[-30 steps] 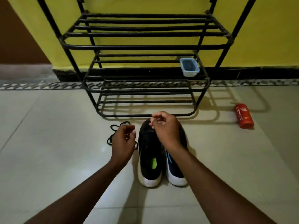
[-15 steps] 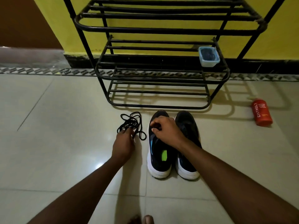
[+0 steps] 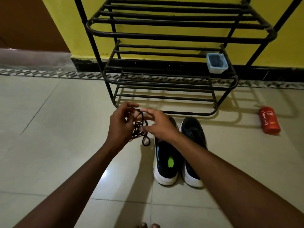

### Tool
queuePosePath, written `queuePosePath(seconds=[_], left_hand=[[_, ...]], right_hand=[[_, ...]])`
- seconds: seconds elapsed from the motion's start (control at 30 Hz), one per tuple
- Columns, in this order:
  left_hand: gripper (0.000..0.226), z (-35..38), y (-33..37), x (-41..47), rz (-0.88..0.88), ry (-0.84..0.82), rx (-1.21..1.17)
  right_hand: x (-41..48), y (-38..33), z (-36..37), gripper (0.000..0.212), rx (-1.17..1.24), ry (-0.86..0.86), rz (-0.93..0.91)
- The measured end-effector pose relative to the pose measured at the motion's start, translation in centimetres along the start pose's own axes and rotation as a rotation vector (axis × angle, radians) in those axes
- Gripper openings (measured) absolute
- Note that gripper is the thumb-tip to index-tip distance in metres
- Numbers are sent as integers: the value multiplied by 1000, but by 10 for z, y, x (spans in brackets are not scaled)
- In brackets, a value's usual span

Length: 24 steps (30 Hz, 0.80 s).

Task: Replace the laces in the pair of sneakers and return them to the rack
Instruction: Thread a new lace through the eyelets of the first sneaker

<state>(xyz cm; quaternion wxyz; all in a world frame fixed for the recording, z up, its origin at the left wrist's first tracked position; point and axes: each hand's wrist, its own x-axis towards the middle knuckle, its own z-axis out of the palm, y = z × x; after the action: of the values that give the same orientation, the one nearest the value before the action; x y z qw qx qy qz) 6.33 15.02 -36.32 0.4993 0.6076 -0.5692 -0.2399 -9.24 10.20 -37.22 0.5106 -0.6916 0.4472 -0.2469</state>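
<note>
Left hand [image 3: 118, 125] and right hand [image 3: 158, 125] pinch tangled black laces [image 3: 139, 130] over beige floor tiles [image 3: 49, 145], yellow wall [image 3: 65, 22] beyond

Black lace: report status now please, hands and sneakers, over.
Left hand and right hand both hold the tangled black lace. Sneakers side by side on floor before rack. Red bottle off to right.

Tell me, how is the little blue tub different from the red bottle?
The blue tub stands upright on a shelf of the rack; the red bottle lies on its side on the floor. The tub is squarish and pale; the bottle is round with white lettering. Both sit on the right, untouched.
</note>
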Motion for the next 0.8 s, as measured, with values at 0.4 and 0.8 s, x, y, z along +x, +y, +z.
queuePosePath(seconds=[0.4,0.8], left_hand=[[14,-28,-22,3,-178,-16,9],[23,-57,0,15,-667,334,-1439]], right_hand=[[8,-19,-50,12,105,371,-131],[-5,-8,-51,11,25,141,-81]])
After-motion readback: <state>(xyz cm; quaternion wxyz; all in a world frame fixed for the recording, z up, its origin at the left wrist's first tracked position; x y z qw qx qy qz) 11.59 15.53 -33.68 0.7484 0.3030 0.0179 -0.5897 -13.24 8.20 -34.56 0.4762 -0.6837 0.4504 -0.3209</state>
